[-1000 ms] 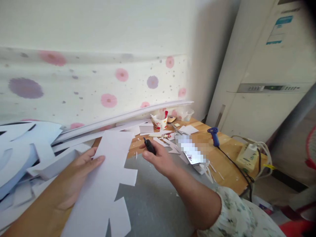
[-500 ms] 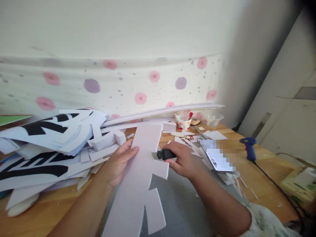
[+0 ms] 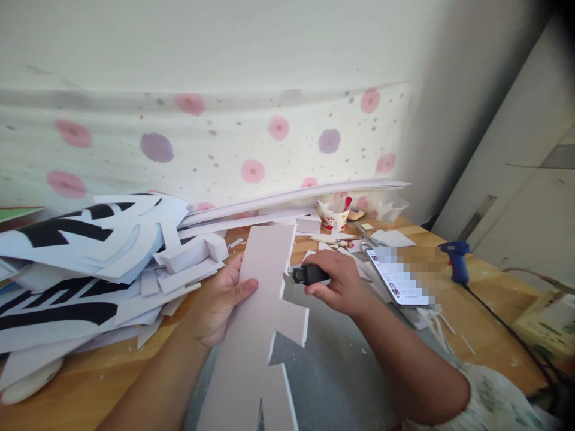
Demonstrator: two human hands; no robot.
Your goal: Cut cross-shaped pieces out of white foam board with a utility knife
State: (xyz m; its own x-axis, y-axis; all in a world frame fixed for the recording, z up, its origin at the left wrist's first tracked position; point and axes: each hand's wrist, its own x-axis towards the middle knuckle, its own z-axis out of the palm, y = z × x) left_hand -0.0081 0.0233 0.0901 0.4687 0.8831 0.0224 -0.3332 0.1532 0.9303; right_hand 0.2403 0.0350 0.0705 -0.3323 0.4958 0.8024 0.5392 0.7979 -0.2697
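A long strip of white foam board point(image 3: 258, 311) with notches along its right edge stands tilted over the grey mat point(image 3: 341, 365). My left hand point(image 3: 229, 293) grips its left edge, thumb on the near face and fingers behind. In my right hand point(image 3: 336, 280) is a black utility knife point(image 3: 312, 274), its handle wrapped by my fingers. The short blade meets the strip's right edge, just above a notch. Whether the tip is inside the board I cannot tell.
Cut white pieces, some with black shapes, are piled at the left point(image 3: 85, 269). To the right lie a phone point(image 3: 395, 278), scissors point(image 3: 371, 240) and a blue glue gun point(image 3: 458, 257) with its cord. A paper cup point(image 3: 333, 216) stands at the back.
The strip has shifted a little downward in view, showing its notches lower. The knife has drawn slightly to the right, and its blade is at the edge. Both hands keep their holds.
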